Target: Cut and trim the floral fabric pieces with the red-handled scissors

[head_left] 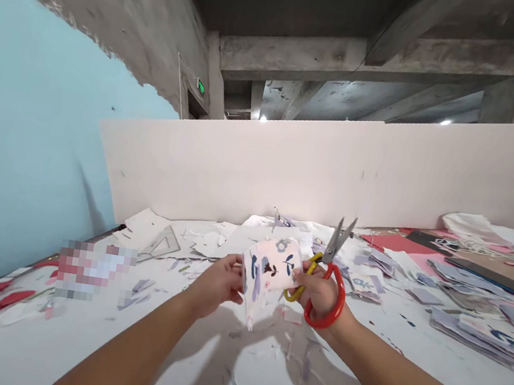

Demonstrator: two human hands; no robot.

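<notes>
Nearest me, the table (70, 345) is a pale sheet littered with small paper scraps (282, 344). Both forearms reach out over it. The left hand (219, 282) has its grip closed on one edge of a flowered piece (270, 265), cloth or paper I cannot tell. The right hand (319, 292) pinches the opposite edge, so the piece hangs in the air between them, clear of the table, print side towards the person, likely for a better look. The same right grip is threaded through the red and yellow loops of the scissors (332, 255). Their blades stand parted and point up and away, which seems to keep the edges off the piece while the fingertips stay free. Further back lie a clear set square (162, 244), stacks of printed sheets (483, 323) and red sheets (389, 241). A white board (318, 169) fences the far edge, with a blue wall (16, 150) at the left.
</notes>
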